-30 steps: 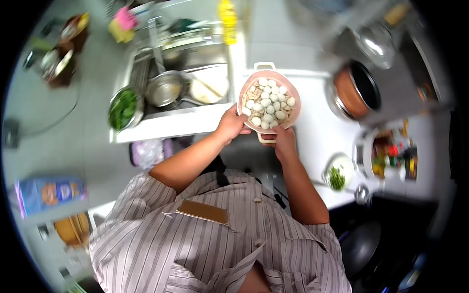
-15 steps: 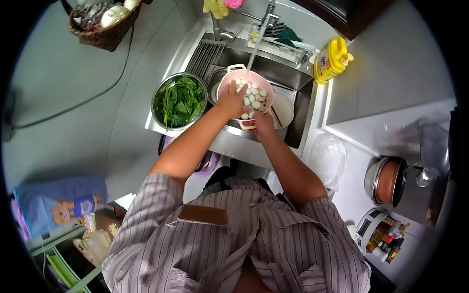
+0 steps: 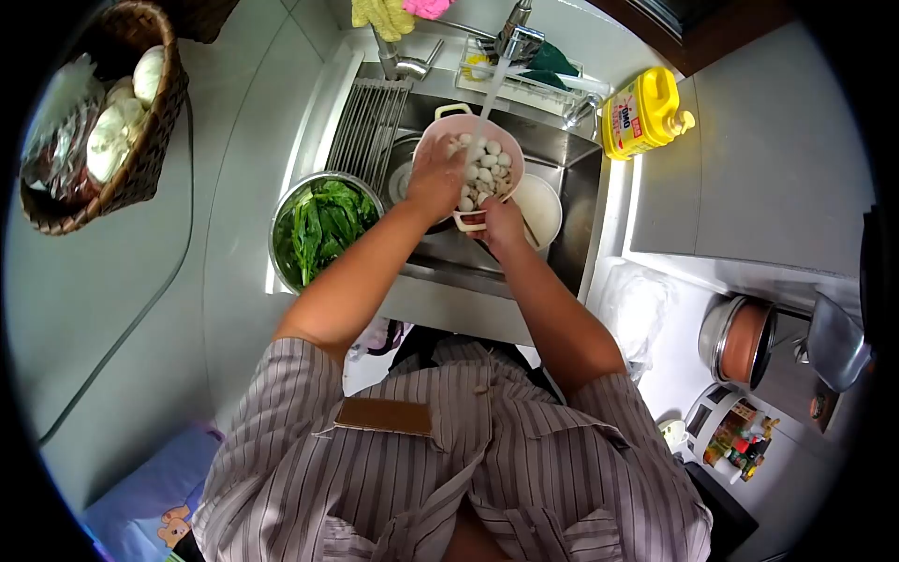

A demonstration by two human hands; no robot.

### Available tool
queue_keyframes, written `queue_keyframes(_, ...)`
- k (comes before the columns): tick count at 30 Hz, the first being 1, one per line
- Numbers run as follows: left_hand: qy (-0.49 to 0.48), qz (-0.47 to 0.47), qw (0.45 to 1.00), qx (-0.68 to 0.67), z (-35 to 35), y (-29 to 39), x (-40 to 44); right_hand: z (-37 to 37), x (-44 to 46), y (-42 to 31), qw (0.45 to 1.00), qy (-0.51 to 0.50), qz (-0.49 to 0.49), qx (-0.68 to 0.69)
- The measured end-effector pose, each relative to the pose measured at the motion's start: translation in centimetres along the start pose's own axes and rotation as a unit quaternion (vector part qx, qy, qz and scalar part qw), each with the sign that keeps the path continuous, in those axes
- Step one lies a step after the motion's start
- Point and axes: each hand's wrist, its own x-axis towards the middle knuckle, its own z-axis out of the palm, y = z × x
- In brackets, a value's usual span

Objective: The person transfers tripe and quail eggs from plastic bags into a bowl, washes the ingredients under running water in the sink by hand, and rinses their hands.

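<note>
A pink basin [image 3: 440,140] with cream handles is tilted over the sink, holding many small white rounded pieces that look like button mushrooms [image 3: 487,173]. My right hand [image 3: 503,223] grips its near rim by the handle. My left hand [image 3: 435,184] reaches in over the left side, fingers stretched among the mushrooms and fingertips partly hidden. Water runs from the faucet [image 3: 521,42] into the basin. Beside and beneath it, a white bowl [image 3: 548,201] with a stick-like utensil sits in the sink [image 3: 579,201].
A steel bowl [image 3: 278,245] of green leaves stands left of the sink, near a roll-up drying rack [image 3: 361,131]. On the right are a yellow detergent bottle [image 3: 641,117] and a plastic bag [image 3: 635,309]. A wicker basket [image 3: 140,173] with garlic bulbs is far left.
My left hand has shifted slightly down and left within the basin, its fingers less spread. The right hand keeps its hold. The camera view has shifted.
</note>
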Motion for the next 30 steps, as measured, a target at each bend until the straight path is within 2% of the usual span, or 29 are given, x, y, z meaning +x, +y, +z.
queue_keyframes(1,0.000,-0.058,0.998,-0.011,-1.0,1.0,0.0,0.0,0.0,-0.2,1.000,0.001,-0.011,-0.002)
queue_keyframes(2,-0.058,-0.115,0.991,-0.031,-1.5,1.8,0.5,-0.1,0.1,-0.2,0.999,-0.008,-0.034,-0.017)
queue_keyframes(5,-0.049,-0.190,0.980,-0.029,-2.1,3.9,1.6,0.1,-0.5,-0.6,0.998,-0.013,-0.032,-0.060)
queue_keyframes(6,-0.021,-0.190,0.981,-0.013,-1.8,4.3,2.0,0.3,-0.7,-0.7,0.998,-0.013,-0.028,-0.054)
queue_keyframes(10,-0.020,-0.068,0.995,-0.075,-1.1,1.9,3.0,0.1,-0.6,-0.3,0.999,-0.031,0.005,-0.028)
queue_keyframes(13,-0.163,-0.019,0.984,-0.072,-2.2,1.1,2.4,-0.5,-0.1,0.0,0.998,-0.053,0.019,-0.023)
queue_keyframes(14,-0.130,-0.086,0.971,-0.183,-2.5,1.4,1.5,-0.8,0.0,0.0,0.998,-0.058,0.020,-0.024)
queue_keyframes(17,0.094,-0.050,0.988,-0.114,-0.1,0.8,0.6,-1.0,-0.1,0.2,0.997,-0.070,0.003,-0.014)
queue_keyframes(18,0.154,-0.074,0.981,-0.092,-0.2,1.4,0.7,-1.0,-0.5,0.1,0.997,-0.074,0.000,-0.017)
queue_keyframes(21,0.148,-0.100,0.984,-0.016,-0.8,3.4,1.4,-0.6,-1.1,-0.3,0.996,-0.081,-0.014,-0.036)
queue_keyframes(22,0.123,-0.105,0.987,-0.004,-1.2,3.7,1.8,-0.4,-1.3,-0.3,0.996,-0.081,-0.017,-0.046)
queue_keyframes(25,-0.061,-0.042,0.997,-0.031,-1.7,2.6,2.8,-0.5,-1.6,-0.1,0.996,-0.079,-0.011,-0.051)
queue_keyframes(28,-0.188,-0.022,0.961,-0.203,-1.2,1.5,2.2,-0.9,-1.4,0.1,0.996,-0.071,-0.005,-0.050)
queue_keyframes(30,-0.004,-0.019,0.996,-0.083,-0.8,2.2,0.1,-1.5,-0.5,0.5,0.997,-0.061,-0.018,-0.052)
